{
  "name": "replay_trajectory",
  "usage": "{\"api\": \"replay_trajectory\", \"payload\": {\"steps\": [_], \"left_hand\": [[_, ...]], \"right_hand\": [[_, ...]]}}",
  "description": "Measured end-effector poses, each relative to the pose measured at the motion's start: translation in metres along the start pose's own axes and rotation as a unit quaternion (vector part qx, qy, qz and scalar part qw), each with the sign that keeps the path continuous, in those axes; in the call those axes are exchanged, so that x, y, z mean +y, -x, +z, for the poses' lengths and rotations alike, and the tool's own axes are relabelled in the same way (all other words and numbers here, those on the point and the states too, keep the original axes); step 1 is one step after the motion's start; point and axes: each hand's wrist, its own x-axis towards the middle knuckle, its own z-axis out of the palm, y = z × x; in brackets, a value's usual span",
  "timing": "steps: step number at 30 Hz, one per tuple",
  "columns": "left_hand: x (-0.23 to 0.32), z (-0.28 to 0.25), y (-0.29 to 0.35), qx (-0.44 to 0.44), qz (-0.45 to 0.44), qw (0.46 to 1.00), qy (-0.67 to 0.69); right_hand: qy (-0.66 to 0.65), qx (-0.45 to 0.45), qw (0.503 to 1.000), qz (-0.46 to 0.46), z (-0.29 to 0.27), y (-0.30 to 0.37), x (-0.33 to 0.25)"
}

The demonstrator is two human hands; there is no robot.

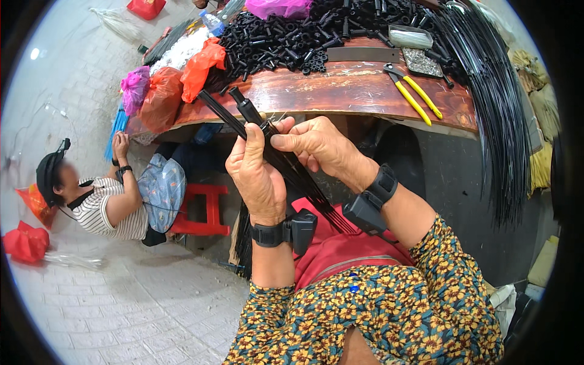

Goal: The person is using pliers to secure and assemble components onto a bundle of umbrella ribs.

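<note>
In front of my chest, a bundle of thin black rods (pixel 307 190), like umbrella ribs, slants down to my lap. My left hand (pixel 258 176) is closed round it, the thumb pressed upright against it. A black tubular plastic piece (pixel 245 106) sticks up out of the bundle beside the upper rod ends. My right hand (pixel 322 143) pinches at the bundle just below this tube, thumb and fingers close to the left thumb. Thin wire-like strands (pixel 278 117) show above the fingertips. What exactly the right fingertips grip is hidden.
The wooden table (pixel 292 91) carries a heap of black plastic parts (pixel 286 42), yellow-handled pliers (pixel 413 94) and a tray of small metal pieces (pixel 423 62). Long black rods (pixel 493 109) hang over its right end. At left, another person (pixel 115 201) sits near a red stool (pixel 204 210).
</note>
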Motion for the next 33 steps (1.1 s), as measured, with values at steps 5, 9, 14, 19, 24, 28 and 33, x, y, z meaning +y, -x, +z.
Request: {"api": "replay_trajectory", "payload": {"steps": [5, 9, 14, 19, 24, 28, 33], "left_hand": [[0.004, 0.011, -0.006, 0.0, -0.012, 0.997, -0.073], [0.003, 0.004, -0.014, -0.046, -0.046, 0.998, -0.021], [-0.009, 0.0, -0.02, 0.008, 0.01, 1.0, -0.018], [-0.014, -0.005, -0.027, 0.005, 0.01, 1.0, 0.003], [-0.013, -0.008, -0.025, 0.0, 0.008, 1.0, 0.015], [-0.007, 0.001, -0.017, 0.014, 0.026, 0.999, -0.017], [0.0, -0.002, -0.018, 0.034, 0.045, 0.997, -0.048]], "right_hand": [[-0.003, 0.013, 0.999, -0.029, -0.003, 0.005, -0.006], [-0.04, 0.028, 0.996, -0.073, 0.005, 0.005, -0.013], [-0.03, 0.052, 0.993, -0.099, 0.009, 0.006, -0.014], [-0.048, 0.029, 0.991, -0.118, 0.006, 0.002, -0.017], [-0.088, 0.003, 0.991, -0.099, 0.006, -0.006, -0.011], [0.003, 0.046, 0.997, -0.062, 0.008, -0.006, -0.003], [0.011, 0.06, 0.992, -0.11, 0.024, -0.001, -0.008]]}}
